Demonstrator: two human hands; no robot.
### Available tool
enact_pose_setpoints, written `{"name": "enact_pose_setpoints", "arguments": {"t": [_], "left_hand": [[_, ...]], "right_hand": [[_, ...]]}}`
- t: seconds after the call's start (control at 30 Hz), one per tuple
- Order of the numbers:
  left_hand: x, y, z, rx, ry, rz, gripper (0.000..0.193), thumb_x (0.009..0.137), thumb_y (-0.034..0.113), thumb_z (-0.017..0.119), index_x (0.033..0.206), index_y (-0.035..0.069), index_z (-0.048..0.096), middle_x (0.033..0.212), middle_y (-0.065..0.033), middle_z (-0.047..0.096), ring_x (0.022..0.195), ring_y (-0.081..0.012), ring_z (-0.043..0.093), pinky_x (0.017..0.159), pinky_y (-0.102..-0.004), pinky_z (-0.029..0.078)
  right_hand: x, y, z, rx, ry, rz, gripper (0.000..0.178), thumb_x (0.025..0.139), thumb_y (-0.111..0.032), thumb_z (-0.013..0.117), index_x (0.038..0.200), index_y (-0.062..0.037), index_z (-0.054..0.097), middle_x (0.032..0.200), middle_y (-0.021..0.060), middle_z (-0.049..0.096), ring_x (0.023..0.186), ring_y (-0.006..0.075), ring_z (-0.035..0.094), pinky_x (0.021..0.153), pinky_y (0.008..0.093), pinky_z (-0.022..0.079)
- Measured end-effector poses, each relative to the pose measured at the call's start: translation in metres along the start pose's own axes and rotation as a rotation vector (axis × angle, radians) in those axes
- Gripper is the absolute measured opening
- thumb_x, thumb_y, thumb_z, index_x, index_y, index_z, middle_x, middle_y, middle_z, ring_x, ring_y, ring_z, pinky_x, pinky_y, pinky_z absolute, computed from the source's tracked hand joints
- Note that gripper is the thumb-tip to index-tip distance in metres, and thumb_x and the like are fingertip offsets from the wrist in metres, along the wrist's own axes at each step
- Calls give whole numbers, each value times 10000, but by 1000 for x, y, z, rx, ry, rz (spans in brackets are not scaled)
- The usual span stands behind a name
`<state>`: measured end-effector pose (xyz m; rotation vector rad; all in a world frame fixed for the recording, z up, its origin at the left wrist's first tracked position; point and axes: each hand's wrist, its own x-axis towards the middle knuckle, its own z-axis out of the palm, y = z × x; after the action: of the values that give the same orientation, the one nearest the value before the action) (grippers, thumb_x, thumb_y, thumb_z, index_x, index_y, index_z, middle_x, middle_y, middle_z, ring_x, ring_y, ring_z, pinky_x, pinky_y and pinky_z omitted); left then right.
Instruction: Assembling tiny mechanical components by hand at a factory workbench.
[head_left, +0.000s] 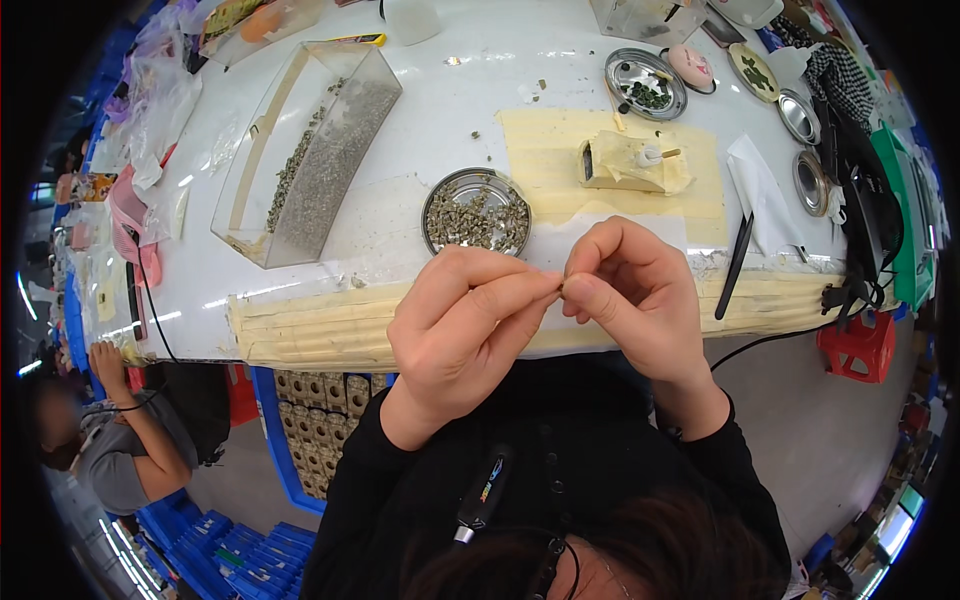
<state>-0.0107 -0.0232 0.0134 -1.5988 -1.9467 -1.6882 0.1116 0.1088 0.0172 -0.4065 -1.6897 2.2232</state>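
My left hand (465, 315) and my right hand (640, 305) meet above the table's near edge. Both are closed, their thumbs and fingertips pinched together around a tiny dark piece that is mostly hidden, so its kind does not show. Just beyond my left fingers stands a round metal dish (428, 226) holding many small grey-green pieces (472, 222). Past my right hand, a tape-wrapped block (625, 168) with a short peg on top rests on cream masking tape (535, 150).
A clear box (252, 185) of similar pieces lies to the left. At the right are a black slim tool (736, 268), white paper (762, 195) and a dish (612, 88) of dark green pieces. A blue crate (272, 425) sits below the table; a person (150, 450) is at far left.
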Motion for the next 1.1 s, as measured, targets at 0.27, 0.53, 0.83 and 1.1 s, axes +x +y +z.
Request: {"name": "enact_pose_setpoints", "arguments": {"t": [0.27,0.53,0.83,1.1], "left_hand": [[0,1,-3,42,-31,-69,231,689,-100,762,894,-6,715,858,-102,668,748,-187,648,640,-259,503],[-1,0,-5,-86,-49,-138,217,700,-111,745,892,-15,710,869,-105,666,760,-180,634,656,-261,488],[-1,1,-3,-167,-53,-167,210,713,-98,747,902,-13,714,863,-102,660,750,-169,631,648,-258,489],[1,-1,-2,-103,-11,-139,205,707,-71,773,889,8,725,837,-82,660,684,-157,640,601,-254,509]], "right_hand": [[-1,1,5,-62,62,-34,114,941,-83,623,986,22,611,862,24,638,748,64,601,671,210,487],[-1,-2,3,48,0,48,134,966,-113,598,989,19,608,858,29,642,749,64,623,669,207,510],[0,2,3,63,-21,65,134,973,-109,583,998,21,604,855,30,645,746,67,626,667,209,513],[-1,-1,3,37,3,44,133,970,-101,585,985,28,615,853,44,663,740,67,627,661,208,513]]}}
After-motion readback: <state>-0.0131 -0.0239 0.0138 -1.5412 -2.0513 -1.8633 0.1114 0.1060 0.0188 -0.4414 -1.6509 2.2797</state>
